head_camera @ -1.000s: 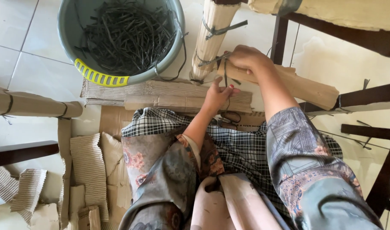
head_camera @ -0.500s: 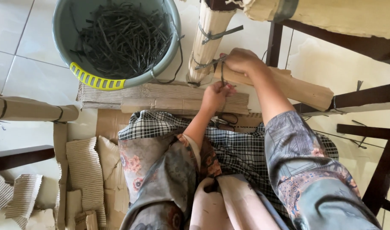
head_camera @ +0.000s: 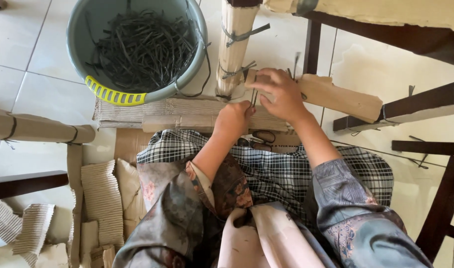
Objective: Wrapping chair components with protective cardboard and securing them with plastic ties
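Right hand (head_camera: 279, 92) clamps the cardboard wrap (head_camera: 336, 97) on a dark rail; left hand (head_camera: 232, 119) pinches a dark strap (head_camera: 253, 99) just below it — tub (head_camera: 137, 49) of straps well left.

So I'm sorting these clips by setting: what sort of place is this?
Probably a home or small workshop floor where furniture gets wrapped: pale floor tiles, dark wooden furniture legs sleeved in corrugated cardboard, and a tub of dark tie strips.
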